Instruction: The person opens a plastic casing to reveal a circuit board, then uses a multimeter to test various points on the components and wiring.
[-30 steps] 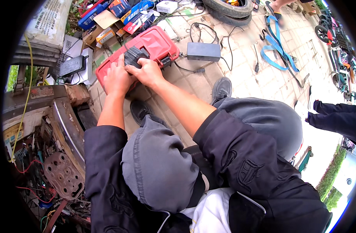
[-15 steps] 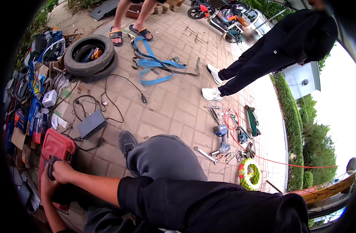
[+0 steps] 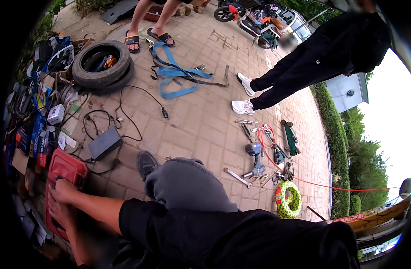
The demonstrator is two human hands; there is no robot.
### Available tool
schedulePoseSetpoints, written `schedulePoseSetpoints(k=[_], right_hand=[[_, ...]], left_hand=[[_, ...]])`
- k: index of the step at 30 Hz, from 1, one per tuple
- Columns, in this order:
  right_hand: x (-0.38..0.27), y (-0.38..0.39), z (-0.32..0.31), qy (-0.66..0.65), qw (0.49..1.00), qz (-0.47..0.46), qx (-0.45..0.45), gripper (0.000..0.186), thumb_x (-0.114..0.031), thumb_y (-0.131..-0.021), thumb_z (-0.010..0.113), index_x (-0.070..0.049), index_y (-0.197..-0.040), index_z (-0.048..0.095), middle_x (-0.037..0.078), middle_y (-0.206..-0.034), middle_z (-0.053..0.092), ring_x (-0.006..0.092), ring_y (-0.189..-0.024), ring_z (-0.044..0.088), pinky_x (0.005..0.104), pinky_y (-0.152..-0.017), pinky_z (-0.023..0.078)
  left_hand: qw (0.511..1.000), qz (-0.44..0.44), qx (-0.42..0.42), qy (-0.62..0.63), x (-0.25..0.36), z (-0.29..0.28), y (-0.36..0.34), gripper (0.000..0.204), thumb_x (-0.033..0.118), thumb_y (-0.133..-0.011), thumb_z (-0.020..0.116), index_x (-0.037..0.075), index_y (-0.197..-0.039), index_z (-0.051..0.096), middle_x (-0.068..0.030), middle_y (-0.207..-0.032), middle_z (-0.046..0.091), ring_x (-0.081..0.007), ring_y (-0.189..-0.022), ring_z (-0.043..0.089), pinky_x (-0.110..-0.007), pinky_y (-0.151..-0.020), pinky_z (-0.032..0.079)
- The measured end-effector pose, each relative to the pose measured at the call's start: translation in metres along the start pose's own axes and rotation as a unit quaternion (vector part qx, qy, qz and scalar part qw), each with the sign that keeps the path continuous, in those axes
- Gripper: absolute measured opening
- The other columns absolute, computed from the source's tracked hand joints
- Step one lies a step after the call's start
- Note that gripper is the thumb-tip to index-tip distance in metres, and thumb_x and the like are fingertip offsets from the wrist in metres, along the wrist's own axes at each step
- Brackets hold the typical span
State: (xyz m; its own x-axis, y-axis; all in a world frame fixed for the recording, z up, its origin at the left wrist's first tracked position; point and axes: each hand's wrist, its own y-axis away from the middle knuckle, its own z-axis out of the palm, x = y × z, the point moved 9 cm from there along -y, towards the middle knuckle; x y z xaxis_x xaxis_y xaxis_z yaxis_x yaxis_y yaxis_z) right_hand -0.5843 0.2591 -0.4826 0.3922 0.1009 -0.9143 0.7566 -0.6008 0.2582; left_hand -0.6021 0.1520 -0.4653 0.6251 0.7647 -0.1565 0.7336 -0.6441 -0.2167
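Note:
At the lower left lies a red plastic case (image 3: 69, 164) with latches. My right hand (image 3: 64, 193) is closed at a small black object on the case, mostly hidden by the fingers. My left hand (image 3: 58, 210) is just below it against the case, fingers curled; what they grip is unclear. A black power adapter (image 3: 104, 144) with cables lies beside the case.
Boxes (image 3: 37, 134), stacked tires (image 3: 86, 78) and blue straps (image 3: 174, 94) lie around. Two standing people (image 3: 286, 85) (image 3: 145, 20) are nearby. Wrenches, an impact driver (image 3: 254, 157), a red hose (image 3: 326, 186) and a yellow-green coil (image 3: 281, 201) lie right, before motorbikes (image 3: 250, 27).
The view swung rightward from one second ago, bringing the tools and people into view. Since half a second ago, my right hand has shifted slightly up-left and covers more of the black object.

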Motion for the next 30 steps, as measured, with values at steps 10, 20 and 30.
schedulePoseSetpoints(k=[10,20,30], right_hand=[[-0.013,0.002,-0.002,0.033,0.999,-0.022,-0.005,0.041,-0.035,-0.087,0.055,0.004,-0.084,0.065,0.029,-0.086,0.065,0.0435,-0.085,0.065,0.0506,-0.076,0.051],[-0.005,0.004,0.001,-0.087,0.961,0.131,-0.229,0.033,-0.025,-0.086,0.056,0.005,-0.079,0.068,0.016,-0.068,0.067,0.0292,-0.055,0.067,0.0373,-0.049,0.054],[-0.004,0.016,-0.011,-0.046,0.944,0.195,-0.262,0.019,-0.019,-0.088,0.056,-0.003,-0.081,0.061,0.006,-0.060,0.056,0.0141,-0.039,0.042,0.0339,-0.037,0.033]], left_hand=[[0.999,-0.016,-0.041,0.032,-0.009,-0.010,-0.012,0.063,0.032,-0.083,0.059,0.009,-0.140,0.041,-0.0102,-0.123,0.051,-0.0303,-0.114,0.052,-0.044,-0.090,0.044],[0.994,-0.048,-0.027,0.092,0.005,-0.028,-0.004,0.092,0.046,-0.065,0.073,0.011,-0.143,0.039,-0.0102,-0.125,0.054,-0.0310,-0.114,0.051,-0.046,-0.092,0.041],[0.993,-0.002,0.015,0.120,0.005,-0.039,-0.005,0.093,0.056,-0.057,0.078,0.014,-0.134,0.048,-0.0053,-0.110,0.056,-0.0233,-0.105,0.053,-0.043,-0.090,0.039]])
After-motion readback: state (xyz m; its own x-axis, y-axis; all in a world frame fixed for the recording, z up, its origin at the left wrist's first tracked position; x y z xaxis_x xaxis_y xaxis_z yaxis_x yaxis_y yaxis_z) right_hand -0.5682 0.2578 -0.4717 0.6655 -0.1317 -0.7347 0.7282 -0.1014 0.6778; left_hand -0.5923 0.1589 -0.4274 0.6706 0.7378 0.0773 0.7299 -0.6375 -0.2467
